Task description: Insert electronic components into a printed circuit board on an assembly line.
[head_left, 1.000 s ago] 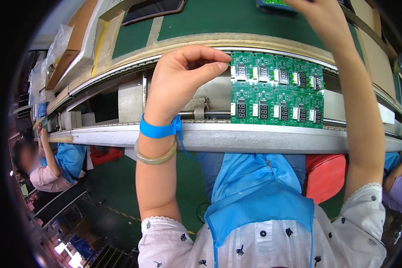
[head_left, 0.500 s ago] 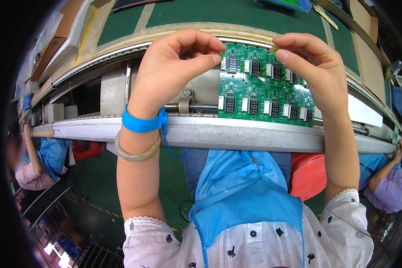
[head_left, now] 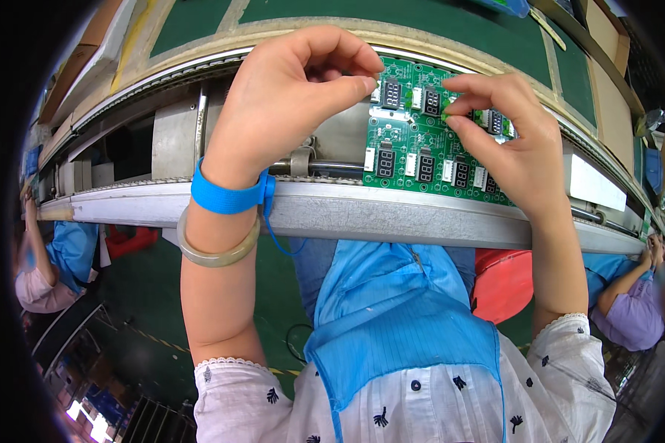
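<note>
The green circuit board (head_left: pixel 428 140) lies across the conveyor rails (head_left: pixel 391 214) at 1 o'clock. Since a second ago the right hand (head_left: pixel 513 148) has come down from the far belt, pinching a small green part onto the board; the left hand (head_left: pixel 288 96) pinches the board's top-left corner.

Small dark rectangular displays (head_left: pixel 391 93) in rows on the green board (head_left: pixel 403 140), brown cardboard boxes (head_left: pixel 602 29) at top right, one white box (head_left: pixel 597 184) right of the board
</note>
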The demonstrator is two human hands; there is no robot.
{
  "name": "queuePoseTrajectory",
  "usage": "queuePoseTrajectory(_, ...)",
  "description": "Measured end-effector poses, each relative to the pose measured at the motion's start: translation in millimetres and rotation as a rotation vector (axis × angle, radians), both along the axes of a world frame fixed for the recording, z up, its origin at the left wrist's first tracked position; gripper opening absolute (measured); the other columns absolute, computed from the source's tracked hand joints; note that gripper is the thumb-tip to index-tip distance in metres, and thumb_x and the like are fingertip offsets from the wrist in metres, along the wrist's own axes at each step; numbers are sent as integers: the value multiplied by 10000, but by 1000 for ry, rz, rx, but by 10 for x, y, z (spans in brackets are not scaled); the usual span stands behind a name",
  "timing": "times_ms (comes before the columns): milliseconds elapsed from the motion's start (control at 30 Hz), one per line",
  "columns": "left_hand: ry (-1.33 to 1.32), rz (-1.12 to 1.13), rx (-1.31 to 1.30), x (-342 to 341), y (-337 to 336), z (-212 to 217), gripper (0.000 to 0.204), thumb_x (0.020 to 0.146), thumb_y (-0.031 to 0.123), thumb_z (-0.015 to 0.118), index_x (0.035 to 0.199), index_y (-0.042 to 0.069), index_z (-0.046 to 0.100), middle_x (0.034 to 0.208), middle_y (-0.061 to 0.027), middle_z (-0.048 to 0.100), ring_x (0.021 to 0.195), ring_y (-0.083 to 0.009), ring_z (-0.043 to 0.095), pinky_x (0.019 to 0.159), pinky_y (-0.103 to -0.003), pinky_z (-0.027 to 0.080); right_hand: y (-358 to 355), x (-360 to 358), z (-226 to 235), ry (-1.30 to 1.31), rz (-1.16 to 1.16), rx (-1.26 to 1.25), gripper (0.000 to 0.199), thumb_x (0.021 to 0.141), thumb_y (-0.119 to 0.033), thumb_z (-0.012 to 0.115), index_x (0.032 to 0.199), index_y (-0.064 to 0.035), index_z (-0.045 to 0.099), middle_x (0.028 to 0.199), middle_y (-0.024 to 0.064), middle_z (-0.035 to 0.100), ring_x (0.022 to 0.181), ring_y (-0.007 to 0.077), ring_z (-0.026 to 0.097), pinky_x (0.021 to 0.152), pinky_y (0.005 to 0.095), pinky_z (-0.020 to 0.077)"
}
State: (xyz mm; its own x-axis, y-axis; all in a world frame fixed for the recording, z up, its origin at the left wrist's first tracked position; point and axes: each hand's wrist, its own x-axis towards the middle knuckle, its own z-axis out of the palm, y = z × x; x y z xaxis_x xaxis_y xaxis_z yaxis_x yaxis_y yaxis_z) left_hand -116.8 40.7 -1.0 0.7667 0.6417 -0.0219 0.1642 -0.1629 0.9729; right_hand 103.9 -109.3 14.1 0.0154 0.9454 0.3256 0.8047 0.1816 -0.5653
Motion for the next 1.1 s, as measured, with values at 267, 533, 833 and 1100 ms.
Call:
queuePoseTrajectory(267,9,17,21,9,-25,-3,182,906,23,745,1087,26,718,1014,-6,706,953,-87,646,863,-226,509,-56,34,28,-174,-26,-9,376,818,-34,728,1184,-119,703,873,25,719,915,243,644,825,379,521)
queuePoseTrajectory(533,13,7,30,14,-34,0,175,904,26,749,1077,32,726,997,12,705,929,-69,634,847,-215,501,-55,10,-11,-202,17,34,349,839,-46,717,1179,-119,699,848,27,713,902,249,655,882,393,495)
queuePoseTrajectory(833,11,3,62,15,-31,-9,173,898,28,756,1069,35,730,995,11,708,918,-64,632,840,-210,503,-36,2,31,-341,42,12,385,831,-17,748,1207,-80,696,900,22,734,926,238,649,841,373,478)
queuePoseTrajectory(1100,-11,0,58,10,-22,-22,162,902,29,756,1062,37,731,996,13,710,918,-63,633,848,-210,505,-30,-48,49,-391,28,38,446,801,-10,751,1236,-89,688,859,5,705,866,237,614,833,366,465)
